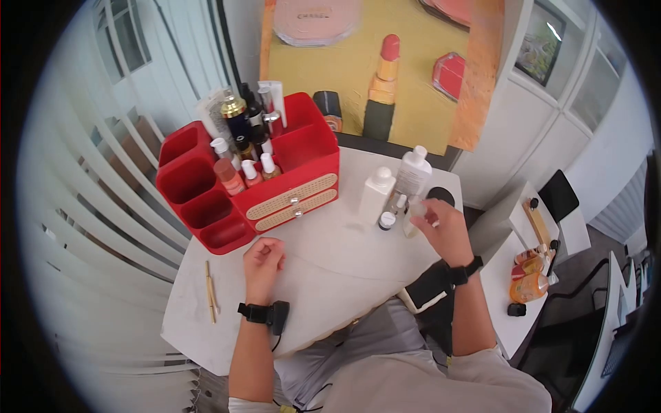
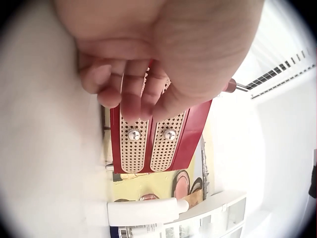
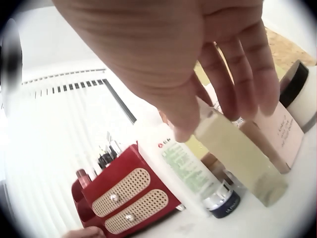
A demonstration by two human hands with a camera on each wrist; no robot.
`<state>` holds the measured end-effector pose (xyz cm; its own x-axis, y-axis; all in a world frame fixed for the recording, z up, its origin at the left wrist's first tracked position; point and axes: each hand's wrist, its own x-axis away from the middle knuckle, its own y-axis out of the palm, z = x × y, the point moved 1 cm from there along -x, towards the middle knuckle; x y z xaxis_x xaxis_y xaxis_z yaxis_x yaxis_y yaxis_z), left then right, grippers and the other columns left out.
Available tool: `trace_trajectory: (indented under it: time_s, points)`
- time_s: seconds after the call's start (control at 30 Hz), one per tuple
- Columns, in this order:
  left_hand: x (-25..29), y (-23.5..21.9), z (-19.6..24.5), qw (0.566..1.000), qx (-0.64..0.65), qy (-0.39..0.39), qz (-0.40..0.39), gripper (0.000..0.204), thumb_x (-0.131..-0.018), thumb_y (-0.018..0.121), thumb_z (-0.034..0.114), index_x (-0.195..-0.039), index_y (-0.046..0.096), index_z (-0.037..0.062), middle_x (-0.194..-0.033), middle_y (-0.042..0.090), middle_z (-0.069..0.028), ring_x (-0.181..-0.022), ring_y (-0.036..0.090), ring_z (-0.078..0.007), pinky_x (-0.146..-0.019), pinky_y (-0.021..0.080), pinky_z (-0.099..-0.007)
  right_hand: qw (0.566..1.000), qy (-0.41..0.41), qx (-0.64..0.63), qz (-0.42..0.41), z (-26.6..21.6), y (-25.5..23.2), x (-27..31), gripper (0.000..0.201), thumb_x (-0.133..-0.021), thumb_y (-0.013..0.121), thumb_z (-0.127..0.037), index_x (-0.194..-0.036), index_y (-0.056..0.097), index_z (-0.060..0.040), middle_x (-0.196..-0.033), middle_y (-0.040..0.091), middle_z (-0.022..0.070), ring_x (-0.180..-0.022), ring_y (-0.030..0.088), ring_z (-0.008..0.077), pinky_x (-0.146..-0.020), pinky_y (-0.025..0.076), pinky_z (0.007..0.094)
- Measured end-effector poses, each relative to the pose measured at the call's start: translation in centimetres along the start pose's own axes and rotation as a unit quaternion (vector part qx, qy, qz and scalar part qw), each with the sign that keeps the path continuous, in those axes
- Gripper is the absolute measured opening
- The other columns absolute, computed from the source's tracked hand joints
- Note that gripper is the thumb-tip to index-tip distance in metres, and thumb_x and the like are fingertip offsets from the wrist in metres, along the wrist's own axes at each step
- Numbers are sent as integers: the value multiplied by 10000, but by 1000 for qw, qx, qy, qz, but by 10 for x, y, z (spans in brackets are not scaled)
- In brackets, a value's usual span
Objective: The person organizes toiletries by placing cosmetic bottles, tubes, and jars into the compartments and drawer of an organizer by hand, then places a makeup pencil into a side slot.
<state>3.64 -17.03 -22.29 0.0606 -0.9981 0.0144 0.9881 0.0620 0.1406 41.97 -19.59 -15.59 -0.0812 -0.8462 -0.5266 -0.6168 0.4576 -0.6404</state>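
My right hand (image 1: pixel 444 227) is at the right of the table, thumb and fingertips pinching the top of a clear rectangular bottle of pale yellow liquid (image 3: pixel 240 156). This bottle (image 1: pixel 411 227) stands among other bottles, tilted in the right wrist view. Beside it are a white bottle with green print (image 3: pixel 184 163), a dark-lidded glass jar (image 3: pixel 224 202) and a pale pink box (image 3: pixel 282 131). My left hand (image 1: pixel 264 261) holds nothing. Its fingers (image 2: pixel 132 96) hang loosely curled just in front of a red organizer (image 1: pixel 251 199) with two woven-front drawers.
Several bottles and tubes (image 1: pixel 248 117) stand in the organizer, beside vacant red compartments (image 1: pixel 186 182). White bottles (image 1: pixel 378 197) and a black-lidded jar (image 1: pixel 441 195) stand at the back right. Thin gold sticks (image 1: pixel 210 292) lie at the left. A lipstick painting (image 1: pixel 427 89) stands behind the table.
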Motion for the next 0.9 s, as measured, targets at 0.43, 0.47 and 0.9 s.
trace_trajectory:
  time_s: [0.43, 0.47, 0.9]
  points:
    - [-4, -3, -5, 999, -3, 4, -46, 80, -1006, 668, 99, -981, 690, 26, -813, 662, -1, -683, 579, -58, -614, 467, -213, 922, -8, -379, -81, -121, 13, -150, 274, -923, 761, -96, -858, 496, -74, -626, 584, 5, -479, 593, 91, -419, 440, 243]
    - [-5, -4, -6, 999, 4, -1, -50, 73, -1007, 667, 94, -992, 686, 26, -812, 662, 0, -682, 579, -57, -612, 465, -212, 926, -14, -370, -69, -126, 24, -173, 231, -934, 731, -95, -865, 512, -64, -624, 595, 19, -479, 603, 102, -421, 447, 247]
    - [-7, -2, -7, 999, 17, 12, -41, 71, -1018, 624, 73, -1013, 674, 23, -813, 650, -14, -631, 579, -73, -542, 458, -225, 977, -142, 59, -151, -118, 133, -284, 555, -702, 836, -347, -1175, 725, -80, -1096, 656, 231, -992, 685, 403, -880, 551, 465]
